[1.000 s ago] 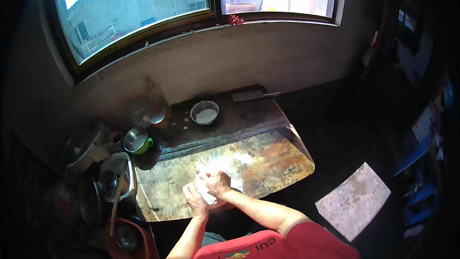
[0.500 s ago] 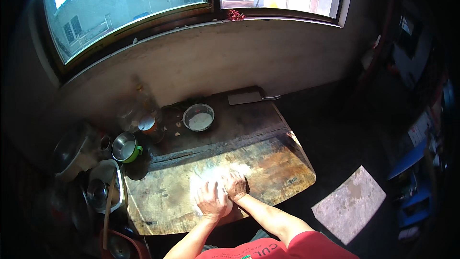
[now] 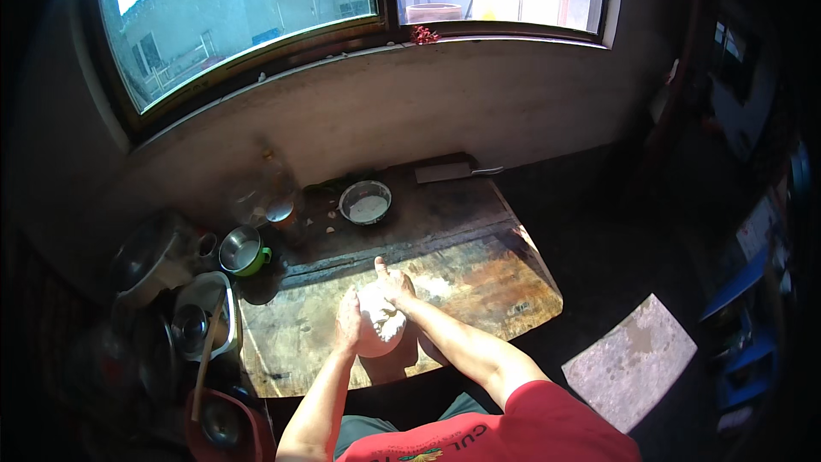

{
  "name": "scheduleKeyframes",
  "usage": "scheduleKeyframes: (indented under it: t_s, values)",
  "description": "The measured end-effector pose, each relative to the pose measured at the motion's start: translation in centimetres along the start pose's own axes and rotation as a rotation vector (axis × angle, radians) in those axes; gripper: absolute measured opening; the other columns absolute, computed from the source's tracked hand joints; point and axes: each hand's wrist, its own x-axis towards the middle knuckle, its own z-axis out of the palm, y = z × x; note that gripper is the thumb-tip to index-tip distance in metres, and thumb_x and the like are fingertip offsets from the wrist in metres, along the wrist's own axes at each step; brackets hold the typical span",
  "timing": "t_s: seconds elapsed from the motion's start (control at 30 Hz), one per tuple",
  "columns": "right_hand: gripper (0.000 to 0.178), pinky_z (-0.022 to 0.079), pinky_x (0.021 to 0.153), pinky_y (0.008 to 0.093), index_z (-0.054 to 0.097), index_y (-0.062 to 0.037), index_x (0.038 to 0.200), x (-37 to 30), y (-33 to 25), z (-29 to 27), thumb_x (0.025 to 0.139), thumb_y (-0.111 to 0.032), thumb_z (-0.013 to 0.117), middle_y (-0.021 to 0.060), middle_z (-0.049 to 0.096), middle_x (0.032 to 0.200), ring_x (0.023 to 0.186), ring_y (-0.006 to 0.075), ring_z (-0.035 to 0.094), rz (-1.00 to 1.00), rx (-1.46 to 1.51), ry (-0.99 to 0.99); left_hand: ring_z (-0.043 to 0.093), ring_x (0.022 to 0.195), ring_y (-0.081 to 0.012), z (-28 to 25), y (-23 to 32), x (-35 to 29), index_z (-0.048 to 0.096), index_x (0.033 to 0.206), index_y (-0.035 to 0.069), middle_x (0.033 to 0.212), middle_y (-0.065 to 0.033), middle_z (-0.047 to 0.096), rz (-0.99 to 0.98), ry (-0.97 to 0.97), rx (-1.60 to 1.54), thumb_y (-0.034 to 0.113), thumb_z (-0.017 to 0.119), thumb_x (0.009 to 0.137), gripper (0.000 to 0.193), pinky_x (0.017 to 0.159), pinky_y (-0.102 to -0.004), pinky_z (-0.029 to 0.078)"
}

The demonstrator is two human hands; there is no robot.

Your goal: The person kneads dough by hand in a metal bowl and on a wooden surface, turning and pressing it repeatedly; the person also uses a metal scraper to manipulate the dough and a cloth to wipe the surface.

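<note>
A pale, floury lump of dough (image 3: 382,331) sits on the worn wooden board (image 3: 299,346) in bright sunlight. My left hand (image 3: 348,318) is cupped along its left side, fingers pointing away from me. On the far right side, my right hand (image 3: 396,283) curls against it with the thumb raised. Between them the dough's top shows, rough and folded. White flour is scattered on the board just right of my right hand. Where the fingers meet the far side of the dough, glare hides the detail.
A metal bowl of flour (image 3: 366,203) and a cleaver (image 3: 445,172) lie along the board's far edge. At the left stand a green-handled metal cup (image 3: 243,251), a white basin (image 3: 227,335) with a wooden stick (image 3: 205,368), and a red basin (image 3: 256,428). A window is ahead.
My hands have gone from lying flat on top of the dough to holding its sides, uncovering its top. My right hand has moved away from me and slightly left. The view has shifted slightly.
</note>
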Motion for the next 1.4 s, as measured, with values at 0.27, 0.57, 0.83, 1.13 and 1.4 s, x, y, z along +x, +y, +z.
scheduleKeyframes:
  t_s: [0.27, 0.57, 0.83, 1.13, 1.4]
  values:
    - [0.033, 0.042, 0.078, 0.0432, 0.065, -0.0154, 0.098, -11.8, 1.8, 4.5, 0.081, -0.042, 0.058, 0.0113, 0.058, 0.099, 0.090, 0.0297, 0.054, -0.976, -0.306, 0.388, 0.048, 0.113, -0.0343, -2.3, -2.7, -11.6, 0.048, 0.121, -0.003, 0.121, -0.0206, 0.051, 0.169, 0.248, 0.056, 0.030, 0.040, 0.094, 0.044, 0.097, -0.0392, 0.035]
    - [0.030, 0.037, 0.084, 0.0424, 0.059, -0.0071, 0.099, -6.4, 10.4, 4.1, 0.088, -0.034, 0.050, 0.0136, 0.060, 0.099, 0.097, 0.0321, 0.053, -0.639, -0.336, 0.447, 0.045, 0.110, -0.0383, 2.2, -0.2, -8.5, 0.054, 0.116, 0.004, 0.115, -0.0209, 0.050, 0.496, 0.322, 0.671, 0.029, 0.059, 0.078, 0.046, 0.094, -0.0467, 0.034]
    - [0.027, 0.047, 0.060, 0.0460, 0.065, -0.0093, 0.072, 2.0, 6.6, 3.9, 0.082, -0.034, 0.057, 0.0131, 0.063, 0.066, 0.063, 0.0352, 0.061, -0.421, -0.425, 0.446, 0.057, 0.095, -0.0314, 2.0, 0.5, 2.3, 0.065, 0.097, 0.010, 0.100, -0.0117, 0.062, 0.149, 0.318, 0.558, 0.029, 0.056, 0.080, 0.027, 0.085, -0.0398, 0.043]
    - [0.056, 0.047, 0.073, 0.0464, 0.065, -0.0128, 0.098, -4.2, 0.4, 1.1, 0.090, -0.056, 0.031, 0.0190, 0.065, 0.087, 0.082, 0.0382, 0.061, -0.244, -0.236, -0.067, 0.049, 0.115, -0.0349, -4.3, 0.9, 1.5, 0.055, 0.120, 0.002, 0.121, -0.0210, 0.055, -0.085, -0.097, 0.550, 0.044, 0.025, 0.096, 0.057, 0.101, -0.0390, 0.033]
    - [0.047, 0.049, 0.068, 0.0379, 0.061, -0.0001, 0.087, -13.1, 2.9, 1.7, 0.096, -0.041, 0.039, 0.0185, 0.061, 0.083, 0.077, 0.0304, 0.063, -0.687, 0.438, -0.102, 0.057, 0.087, -0.0315, -1.7, 4.7, -8.3, 0.062, 0.086, 0.009, 0.086, -0.0097, 0.062, 0.648, 0.162, 0.838, 0.031, 0.056, 0.077, 0.025, 0.082, -0.0477, 0.039]
